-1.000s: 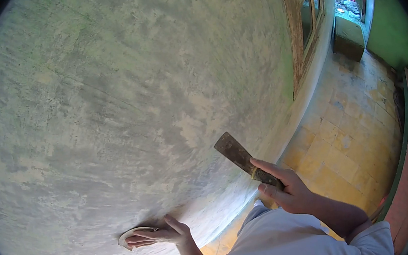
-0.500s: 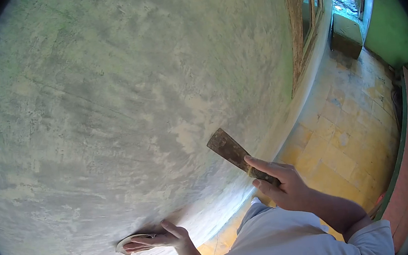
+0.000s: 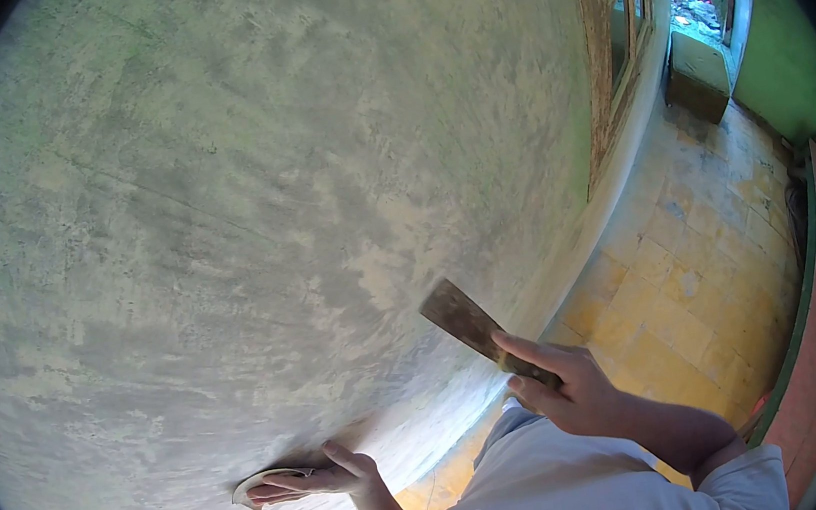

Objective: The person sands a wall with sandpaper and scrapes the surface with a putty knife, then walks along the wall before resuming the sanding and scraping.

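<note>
In my right hand (image 3: pixel 569 383) is a putty knife (image 3: pixel 460 316), its handle gripped between thumb and fingers. The broad, stained blade points up and left in front of the wall; whether its edge touches cannot be told. My left hand (image 3: pixel 328 476) lies low against the plastered wall (image 3: pixel 227 255), with a thin, pale, round-edged piece (image 3: pixel 245 489) under its stretched fingers and the thumb apart. Most of that piece is hidden by the hand. The wall has patchy grey and whitish smears over faded green.
A wooden-framed window (image 3: pixel 600 82) is at the wall's right end. Yellowish floor tiles (image 3: pixel 677 275) run beside the wall towards a block (image 3: pixel 700 76) by a doorway. A long reddish board (image 3: pixel 812 310) with a green edge stands along the right.
My right hand and the putty knife have shifted slightly down. The view has tilted a little. My left hand stays in the same place on the wall.
</note>
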